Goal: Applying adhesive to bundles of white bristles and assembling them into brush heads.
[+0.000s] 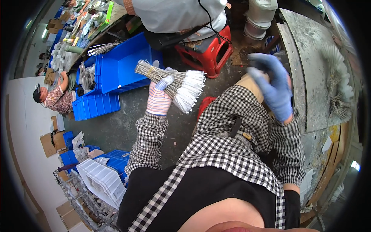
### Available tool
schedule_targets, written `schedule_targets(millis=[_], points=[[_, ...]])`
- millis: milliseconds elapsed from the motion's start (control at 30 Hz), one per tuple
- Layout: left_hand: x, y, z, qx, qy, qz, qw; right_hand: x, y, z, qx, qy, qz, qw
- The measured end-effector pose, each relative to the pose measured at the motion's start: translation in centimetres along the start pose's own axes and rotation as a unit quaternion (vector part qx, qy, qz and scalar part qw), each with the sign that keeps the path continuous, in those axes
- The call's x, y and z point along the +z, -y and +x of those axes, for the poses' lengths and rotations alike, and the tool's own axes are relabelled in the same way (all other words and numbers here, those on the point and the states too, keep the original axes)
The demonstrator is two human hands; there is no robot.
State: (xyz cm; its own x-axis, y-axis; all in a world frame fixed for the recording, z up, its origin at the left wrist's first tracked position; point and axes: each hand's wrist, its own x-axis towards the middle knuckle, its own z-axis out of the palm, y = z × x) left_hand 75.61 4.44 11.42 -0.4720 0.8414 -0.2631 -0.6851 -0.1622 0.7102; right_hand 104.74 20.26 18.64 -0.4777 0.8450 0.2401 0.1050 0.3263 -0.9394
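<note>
My left hand [159, 98], in a striped knit glove, is closed around a bundle of thin wire-handled bottle brushes [189, 88]. Their white bristle heads point right, while the bare wire ends reach left toward a blue bin. My right hand [275, 87], gloved in blue and slightly smeared by motion, is raised over my lap beside the workbench. Its fingers are curved and apart, and I see nothing between them. A tan patch [250, 86] shows just behind that hand; its kind is unclear.
The worn grey workbench [297, 77] on the right bears heaps of similar white brushes [335, 71]. Ahead are a red stool [214, 56] and a seated person in white [174, 15]. Blue bins [125, 63] stand left, a white crate [102, 181] lower left. Another person [58, 96] works farther off.
</note>
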Motion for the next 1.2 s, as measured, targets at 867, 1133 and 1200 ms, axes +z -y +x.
schedule_targets(millis=[867, 1133, 1200], points=[[5.3, -2.1, 3.0, 0.029, 0.166, 0.314, 0.934, 10.9, -2.1, 2.8, -0.171, 0.194, -0.294, 0.920], [5.6, 0.1, 1.3, 0.065, 0.114, 0.182, 0.975, 11.8, -1.7, 0.7, -0.020, 0.198, -0.150, 0.968], [5.9, -0.1, 1.3, 0.056, 0.128, 0.174, 0.975, 11.6, -1.7, 0.8, -0.028, 0.190, -0.141, 0.971]])
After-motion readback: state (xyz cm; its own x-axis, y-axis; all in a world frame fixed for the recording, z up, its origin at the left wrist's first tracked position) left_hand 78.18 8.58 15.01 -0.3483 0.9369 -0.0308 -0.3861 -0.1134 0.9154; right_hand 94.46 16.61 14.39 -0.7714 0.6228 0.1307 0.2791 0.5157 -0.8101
